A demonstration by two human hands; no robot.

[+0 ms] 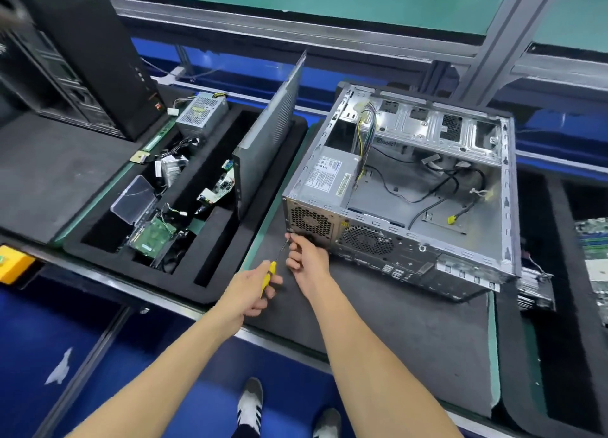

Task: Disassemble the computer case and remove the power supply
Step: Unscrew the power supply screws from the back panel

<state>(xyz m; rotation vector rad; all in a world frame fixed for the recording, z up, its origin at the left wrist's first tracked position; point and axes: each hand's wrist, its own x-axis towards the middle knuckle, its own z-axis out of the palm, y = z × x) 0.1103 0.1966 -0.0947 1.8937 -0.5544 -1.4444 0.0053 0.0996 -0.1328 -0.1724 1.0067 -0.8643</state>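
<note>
- Yellow-handled screwdriver (272, 274) is gripped in my left hand (250, 291), fingers wrapped round the handle, its thin shaft slanting up to the rear panel of the computer case (408, 187).
- My right hand (304, 255) pinches the shaft near the tip, steadying it at a screw beside the fan grille; the screw itself is too small for me to make out.
- The power supply (329, 177) sits inside the case's near-left corner, its label facing up and its bundle of wires (363, 131) rising behind it.
- I judge the step in hand to be freeing the supply's rear screws; next I need the tip seated squarely and turned without slipping.
- The wires look still routed inside the case, so they may hold the unit back.
- To the left, a side panel (269, 131) stands upright in a black foam tray (210, 269) with loose parts and another power supply unit (202, 113).
</note>
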